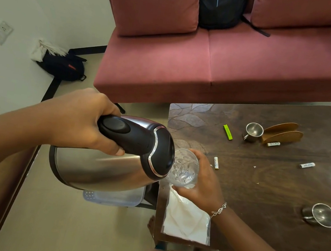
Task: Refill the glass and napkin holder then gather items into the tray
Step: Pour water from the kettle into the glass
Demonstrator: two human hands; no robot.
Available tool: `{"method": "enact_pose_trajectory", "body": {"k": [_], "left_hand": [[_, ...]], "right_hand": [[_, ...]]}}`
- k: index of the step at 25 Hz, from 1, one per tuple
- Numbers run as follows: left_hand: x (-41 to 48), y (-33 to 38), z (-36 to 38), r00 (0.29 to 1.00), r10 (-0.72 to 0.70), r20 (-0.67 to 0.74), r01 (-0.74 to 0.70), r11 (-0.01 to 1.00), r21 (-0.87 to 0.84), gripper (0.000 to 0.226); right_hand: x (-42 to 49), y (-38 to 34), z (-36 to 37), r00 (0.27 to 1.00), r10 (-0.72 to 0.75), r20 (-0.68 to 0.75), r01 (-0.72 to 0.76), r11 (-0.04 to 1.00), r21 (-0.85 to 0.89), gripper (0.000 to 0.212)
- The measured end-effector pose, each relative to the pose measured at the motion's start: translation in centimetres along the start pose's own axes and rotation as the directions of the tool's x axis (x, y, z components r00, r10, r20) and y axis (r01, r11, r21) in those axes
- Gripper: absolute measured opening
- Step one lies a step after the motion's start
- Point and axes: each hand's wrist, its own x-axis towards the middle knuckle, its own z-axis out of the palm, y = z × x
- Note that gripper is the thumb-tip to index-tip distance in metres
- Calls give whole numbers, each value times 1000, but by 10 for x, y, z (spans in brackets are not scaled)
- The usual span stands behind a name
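My left hand (pixel 85 119) grips the black handle of a steel kettle (pixel 100 169), which is tipped with its spout over a clear glass (pixel 185 170). My right hand (pixel 201 180) holds that glass at the table's left edge, tilted toward the kettle. A clear packet of white napkins (pixel 186 218) lies on the dark wooden table (pixel 268 181) just below the glass. The wooden napkin holder (pixel 283 132) stands empty at the far side. A translucent tray (pixel 113 198) shows partly under the kettle, off the table's left side.
Two steel cups (pixel 253 131) (pixel 321 215), a green lighter-like stick (pixel 228 132) and three white batteries (pixel 216 162) (pixel 273 143) (pixel 306 165) lie on the table. A pink sofa (pixel 231 66) with a black backpack stands beyond. Another dark bag (pixel 63 66) sits on the floor by the wall.
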Motion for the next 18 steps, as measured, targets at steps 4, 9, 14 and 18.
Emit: {"method": "enact_pose_trajectory", "body": {"k": [4,9,14,18], "left_hand": [[1,-1,0,1000,4,15,-5,1000,25,39],[4,-1,0,1000,6,16,-7,999,45,42],[7,-1,-1,999,-3,46,0,998,60,37],[9,0,-1,999,-7,52,4,998,66,38]], "right_hand": [[0,2,1,1000,5,5,-5,1000,-12,91],[1,4,2,1000,6,16,-7,1000,13,92],[1,6,5,1000,8,15,-8,1000,2,93],[2,8,6,1000,10,12,-11,1000,10,94]]}}
